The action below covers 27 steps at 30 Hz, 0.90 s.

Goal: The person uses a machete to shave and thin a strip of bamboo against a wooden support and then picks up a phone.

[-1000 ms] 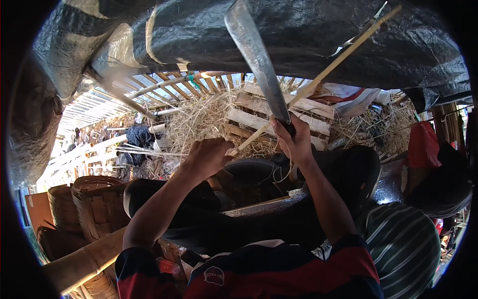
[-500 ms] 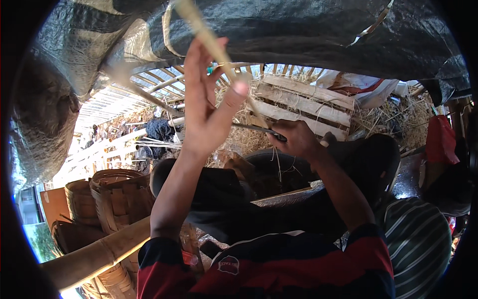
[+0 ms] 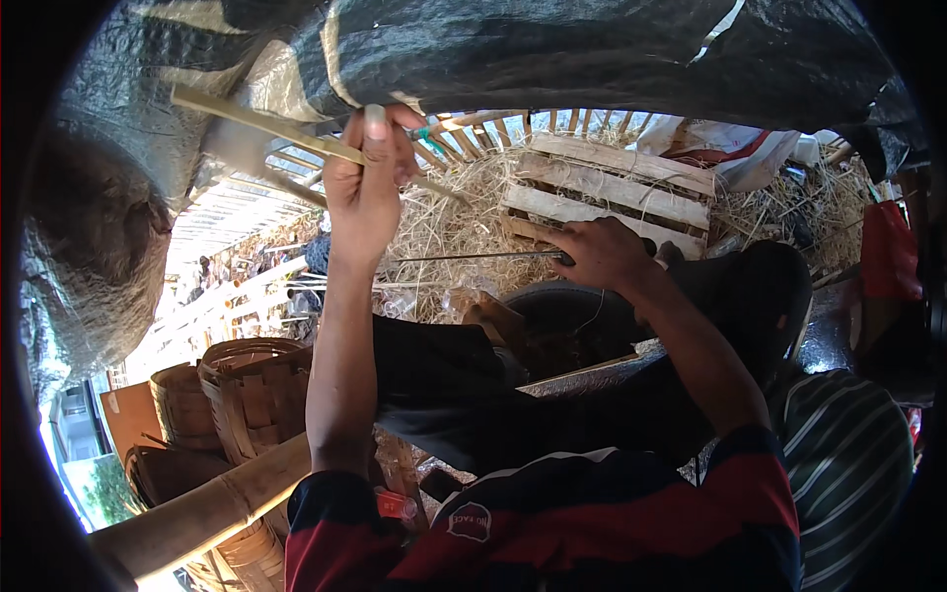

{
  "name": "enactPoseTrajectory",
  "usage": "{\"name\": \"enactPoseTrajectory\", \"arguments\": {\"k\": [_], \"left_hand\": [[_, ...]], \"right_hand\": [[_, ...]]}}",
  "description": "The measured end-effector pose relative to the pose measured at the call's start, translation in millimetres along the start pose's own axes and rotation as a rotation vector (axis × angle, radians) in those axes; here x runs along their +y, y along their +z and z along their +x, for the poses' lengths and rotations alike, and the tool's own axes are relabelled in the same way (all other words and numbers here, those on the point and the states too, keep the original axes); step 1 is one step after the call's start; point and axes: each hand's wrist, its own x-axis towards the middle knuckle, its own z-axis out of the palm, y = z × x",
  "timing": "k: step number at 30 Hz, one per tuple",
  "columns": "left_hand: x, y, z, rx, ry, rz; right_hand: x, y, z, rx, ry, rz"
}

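Note:
My left hand (image 3: 363,202) is raised at the upper left, thumb and fingers closed on a bamboo strip (image 3: 252,118). The pale strip slants from the dark sheet at the upper left down through my grip, its thin end coming out beyond my fingers. Lower and to the right, my right hand (image 3: 610,255) is wrapped round the dark handle of a knife. The long thin blade of the knife (image 3: 473,258) points left, nearly level, below the strip and apart from it. My fingers hide most of the handle.
A slatted wooden pallet (image 3: 617,197) lies on straw (image 3: 444,217) ahead. Woven bamboo baskets (image 3: 252,390) and a thick bamboo pole (image 3: 212,508) stand at my left. A dark sheet (image 3: 552,59) hangs overhead. A dark tub (image 3: 572,311) sits by my legs.
The bamboo strip has swung from steeply upright to a leftward slant, and my left hand has closed on it from a looser grip. My right hand has shifted slightly right with the knife.

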Motion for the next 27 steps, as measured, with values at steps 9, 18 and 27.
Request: {"name": "enactPoseTrajectory", "arguments": {"k": [9, 18, 27], "left_hand": [[-37.2, -39.9, 12.1, 0.350, -0.054, -0.286], [-92.8, -38.7, 17.4, 0.370, -0.221, -0.318], [-111.6, 8.5, 39.2, 0.344, -0.244, -0.387]], "right_hand": [[37.9, 8.4, -25.3, -0.143, 0.274, -0.114], [21.9, -34.0, -48.3, 0.069, 0.517, 0.079], [10.1, 6.6, -15.0, 0.326, 0.369, 0.184]]}}
